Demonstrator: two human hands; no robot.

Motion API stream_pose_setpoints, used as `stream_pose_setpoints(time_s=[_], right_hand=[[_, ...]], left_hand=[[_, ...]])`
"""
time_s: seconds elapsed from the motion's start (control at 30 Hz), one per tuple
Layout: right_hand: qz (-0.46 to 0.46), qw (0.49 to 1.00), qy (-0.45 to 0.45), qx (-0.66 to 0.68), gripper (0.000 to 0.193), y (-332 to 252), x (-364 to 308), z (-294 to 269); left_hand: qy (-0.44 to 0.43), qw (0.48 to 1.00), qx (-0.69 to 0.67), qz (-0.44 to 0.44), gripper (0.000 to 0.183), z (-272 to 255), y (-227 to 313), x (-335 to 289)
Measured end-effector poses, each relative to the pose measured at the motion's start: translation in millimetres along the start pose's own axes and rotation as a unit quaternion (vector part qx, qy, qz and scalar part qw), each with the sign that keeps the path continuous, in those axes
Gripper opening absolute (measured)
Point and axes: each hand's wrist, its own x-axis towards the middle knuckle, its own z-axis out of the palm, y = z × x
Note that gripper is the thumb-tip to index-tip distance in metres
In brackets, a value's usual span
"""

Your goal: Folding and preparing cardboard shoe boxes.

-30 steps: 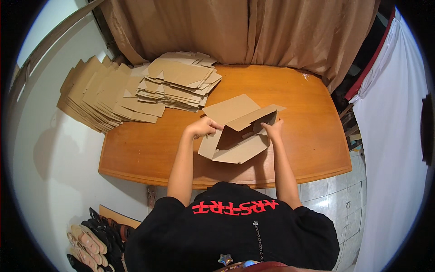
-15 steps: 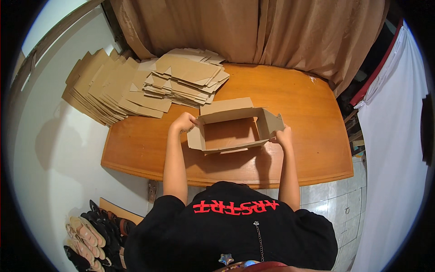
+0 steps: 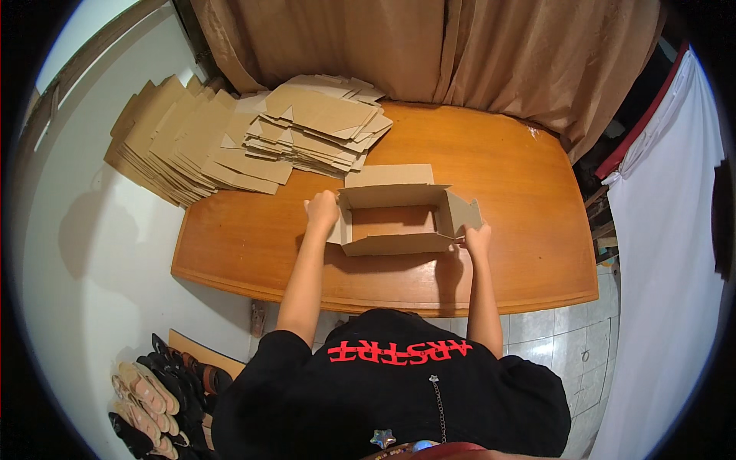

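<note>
An opened-out cardboard box (image 3: 399, 244) stands on the wooden table in front of me, its walls forming a rectangle. The brown tabletop shows through its middle. A wide flap (image 3: 389, 175) folds outward from the far wall. At its left end my left hand (image 3: 322, 211) is closed on the cardboard edge, fingers curled. My right hand (image 3: 477, 239) pinches the flap at the right end, near the front corner. The undersides of both grips are hidden.
Flattened cardboard boxes lie in a stack (image 3: 322, 115) and a fanned pile (image 3: 165, 146) at the table's far left. Behind the table (image 3: 529, 230) hangs a brown curtain (image 3: 521, 61); a white cloth (image 3: 663, 230) hangs to the right. Shoes (image 3: 146, 391) sit at lower left.
The box has shifted slightly right, and its near wall now faces me more fully. My left hand has moved right and turned over the left end; my right hand has dropped slightly.
</note>
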Motion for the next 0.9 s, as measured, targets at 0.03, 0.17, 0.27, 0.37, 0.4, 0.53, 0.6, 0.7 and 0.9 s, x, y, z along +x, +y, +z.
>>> stream_pose_setpoints(time_s=[0.03, 0.17, 0.27, 0.37, 0.4, 0.53, 0.6, 0.7, 0.9], right_hand=[[-0.045, 0.997, 0.028, -0.051, 0.029, 23.0, 12.0, -1.4], [0.010, 0.998, -0.032, -0.050, 0.038, 45.2, 7.7, 13.1], [0.140, 0.976, -0.165, 0.035, 0.047, 18.5, -15.5, 15.8], [0.152, 0.974, -0.158, 0.063, 0.055, 19.1, -22.6, 21.3], [0.140, 0.974, -0.160, 0.081, 0.056, 19.5, -23.5, 21.4], [0.144, 0.974, -0.123, 0.123, 0.058, 37.1, -14.6, 31.0], [0.134, 0.976, -0.145, 0.089, 0.056, 38.1, -11.2, 29.7], [0.112, 0.973, -0.147, 0.140, 0.056, 43.6, -9.6, 28.6], [-0.204, 0.951, 0.228, -0.055, 0.057, 13.9, -29.6, 47.2]], left_hand=[[-0.038, 0.997, 0.064, 0.006, 0.024, -10.9, 27.0, -11.9], [-0.104, 0.986, 0.129, 0.016, 0.076, -7.6, 35.5, -32.3], [-0.140, 0.975, 0.171, 0.009, 0.116, -10.5, 37.7, -39.6], [-0.195, 0.964, 0.179, -0.009, 0.137, -6.4, 32.9, -43.2], [-0.200, 0.967, 0.159, -0.009, 0.139, -1.3, 27.9, -44.9], [-0.137, 0.988, 0.067, 0.007, 0.137, 28.6, 2.1, -46.6], [-0.050, 0.992, -0.077, 0.091, 0.131, 38.1, -11.7, -48.6], [0.023, 0.981, -0.098, 0.166, 0.120, 32.9, -6.3, -59.8], [0.089, 0.931, -0.210, 0.286, 0.103, 37.2, -25.5, -62.9]])
